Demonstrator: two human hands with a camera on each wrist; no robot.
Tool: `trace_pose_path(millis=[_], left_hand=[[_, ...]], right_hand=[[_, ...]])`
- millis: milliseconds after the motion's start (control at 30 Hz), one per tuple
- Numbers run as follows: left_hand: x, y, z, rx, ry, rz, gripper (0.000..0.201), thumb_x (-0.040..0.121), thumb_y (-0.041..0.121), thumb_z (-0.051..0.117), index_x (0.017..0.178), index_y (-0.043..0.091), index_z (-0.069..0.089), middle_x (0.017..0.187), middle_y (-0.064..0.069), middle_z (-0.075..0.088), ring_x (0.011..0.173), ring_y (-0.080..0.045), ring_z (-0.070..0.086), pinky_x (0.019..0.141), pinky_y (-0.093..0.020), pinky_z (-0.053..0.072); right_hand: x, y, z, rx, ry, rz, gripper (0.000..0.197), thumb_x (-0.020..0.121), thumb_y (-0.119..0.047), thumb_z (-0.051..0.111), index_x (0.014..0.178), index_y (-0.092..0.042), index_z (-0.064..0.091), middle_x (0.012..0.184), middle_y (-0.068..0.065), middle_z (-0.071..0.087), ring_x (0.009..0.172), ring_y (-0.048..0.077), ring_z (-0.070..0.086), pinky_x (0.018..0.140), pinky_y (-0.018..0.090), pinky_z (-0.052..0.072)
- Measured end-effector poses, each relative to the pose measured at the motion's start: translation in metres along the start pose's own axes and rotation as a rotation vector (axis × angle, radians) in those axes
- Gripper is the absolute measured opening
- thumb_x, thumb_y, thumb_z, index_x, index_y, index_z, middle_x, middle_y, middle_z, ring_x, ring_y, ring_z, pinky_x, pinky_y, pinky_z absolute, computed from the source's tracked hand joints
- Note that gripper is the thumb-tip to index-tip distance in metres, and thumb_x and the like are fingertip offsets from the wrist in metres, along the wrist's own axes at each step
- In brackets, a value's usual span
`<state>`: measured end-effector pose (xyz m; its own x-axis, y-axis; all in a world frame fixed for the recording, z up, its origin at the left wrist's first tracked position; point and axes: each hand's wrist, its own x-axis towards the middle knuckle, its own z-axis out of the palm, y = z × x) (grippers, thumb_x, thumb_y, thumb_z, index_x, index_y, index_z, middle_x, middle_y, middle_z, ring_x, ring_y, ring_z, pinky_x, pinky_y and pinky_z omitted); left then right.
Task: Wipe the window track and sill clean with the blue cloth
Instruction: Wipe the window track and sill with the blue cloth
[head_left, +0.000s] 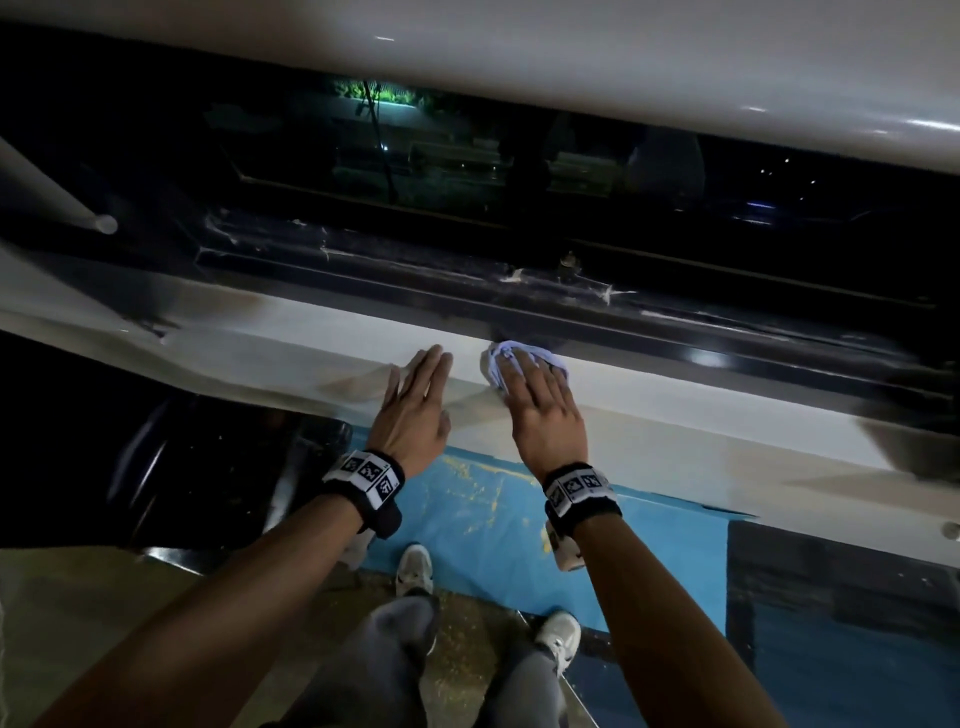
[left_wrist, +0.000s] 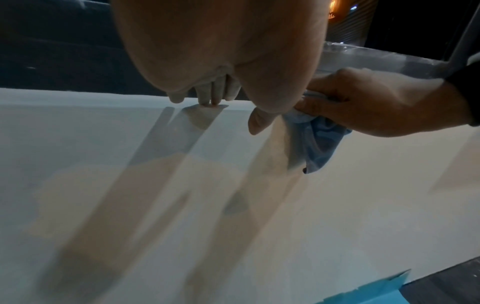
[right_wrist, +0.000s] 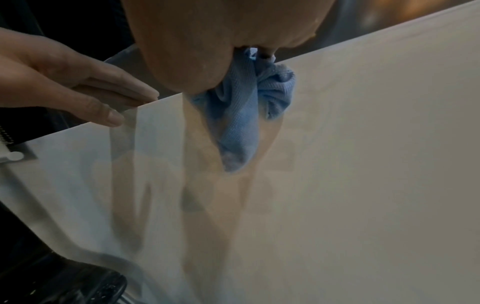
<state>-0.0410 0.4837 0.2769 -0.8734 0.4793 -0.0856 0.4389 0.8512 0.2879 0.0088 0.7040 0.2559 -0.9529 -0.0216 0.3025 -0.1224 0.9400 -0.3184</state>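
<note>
Right hand (head_left: 545, 400) grips blue cloth (right_wrist: 241, 115) (bunched) on sill (head_left: 675, 405); left hand (head_left: 415, 400) flat, holding nothing.

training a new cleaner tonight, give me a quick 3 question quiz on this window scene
1. True or false: the left hand holds the blue cloth.
2. Which surface does the left hand rest on? A) the white sill B) the dark window track C) the blue floor
3. Fill in: pale streaks of grime show along the dark window ____.

Key:
1. False; the right hand presses the bunched cloth at the sill's far edge, beside the track.
2. A; fingers straight, flat on the sill.
3. track
</note>
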Motion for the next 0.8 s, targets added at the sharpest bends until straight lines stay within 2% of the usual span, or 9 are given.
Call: trace_pose_path(millis=[133, 233, 333, 467, 667, 733, 800], left_hand=[[0.008, 0.057, 0.010, -0.037, 0.055, 0.051, 0.080, 0.095, 0.017, 0.057, 0.164, 0.010, 0.018, 0.173, -0.007, 0.013, 0.161, -0.025, 0.010, 0.130, -0.055, 0.010], [0.014, 0.108, 0.023, -0.070, 0.087, 0.094, 0.077, 0.095, 0.016, 0.057, 0.163, 0.009, 0.023, 0.172, -0.008, 0.019, 0.160, -0.025, 0.013, 0.130, -0.053, 0.012], [0.020, 0.160, 0.040, -0.112, 0.092, 0.142, 0.077, 0.094, 0.015, 0.057, 0.164, 0.012, 0.023, 0.172, -0.005, 0.019, 0.160, -0.024, 0.013, 0.130, -0.049, 0.011], [0.026, 0.216, 0.059, -0.101, 0.060, 0.191, 0.077, 0.096, 0.018, 0.054, 0.165, 0.016, 0.019, 0.174, 0.000, 0.013, 0.161, -0.021, 0.008, 0.131, -0.049, 0.010], [0.028, 0.249, 0.078, -0.042, -0.008, 0.129, 0.077, 0.098, 0.015, 0.052, 0.166, 0.014, 0.017, 0.175, -0.002, 0.004, 0.162, -0.020, 0.005, 0.131, -0.044, 0.007], [0.027, 0.250, 0.080, -0.023, -0.011, 0.122, 0.078, 0.097, 0.013, 0.051, 0.166, 0.013, 0.015, 0.174, -0.002, 0.002, 0.162, -0.021, 0.004, 0.132, -0.043, 0.007], [0.027, 0.250, 0.081, -0.008, 0.003, 0.126, 0.082, 0.093, 0.009, 0.053, 0.166, 0.012, 0.017, 0.174, -0.003, 0.004, 0.162, -0.022, 0.006, 0.131, -0.044, 0.010]], right_hand=[[-0.027, 0.054, -0.029, -0.039, -0.018, 0.041, 0.072, 0.095, 0.002, 0.059, 0.163, -0.016, 0.044, 0.164, 0.013, 0.047, 0.148, 0.035, 0.048, 0.121, 0.053, 0.042], [-0.051, 0.102, -0.054, -0.066, -0.018, 0.053, 0.077, 0.091, 0.004, 0.064, 0.162, -0.016, 0.044, 0.164, 0.014, 0.047, 0.148, 0.035, 0.048, 0.121, 0.052, 0.043], [-0.073, 0.145, -0.077, -0.096, -0.005, 0.061, 0.080, 0.088, 0.007, 0.068, 0.161, -0.015, 0.046, 0.162, 0.015, 0.049, 0.146, 0.036, 0.049, 0.119, 0.051, 0.046], [-0.102, 0.193, -0.101, -0.111, 0.014, 0.107, 0.081, 0.087, 0.010, 0.068, 0.161, -0.015, 0.046, 0.161, 0.014, 0.049, 0.143, 0.038, 0.050, 0.114, 0.052, 0.051], [-0.137, 0.249, -0.138, -0.119, -0.043, 0.238, 0.079, 0.084, 0.015, 0.057, 0.158, -0.014, 0.049, 0.160, 0.016, 0.049, 0.139, 0.045, 0.054, 0.097, 0.059, 0.059], [-0.132, 0.246, -0.154, -0.072, -0.058, 0.279, 0.067, 0.089, 0.011, 0.053, 0.153, -0.011, 0.054, 0.156, 0.019, 0.053, 0.138, 0.046, 0.054, 0.100, 0.063, 0.056], [-0.117, 0.227, -0.162, -0.029, -0.004, 0.320, 0.057, 0.094, 0.006, 0.050, 0.149, -0.009, 0.059, 0.151, 0.019, 0.056, 0.137, 0.043, 0.053, 0.106, 0.060, 0.050]])
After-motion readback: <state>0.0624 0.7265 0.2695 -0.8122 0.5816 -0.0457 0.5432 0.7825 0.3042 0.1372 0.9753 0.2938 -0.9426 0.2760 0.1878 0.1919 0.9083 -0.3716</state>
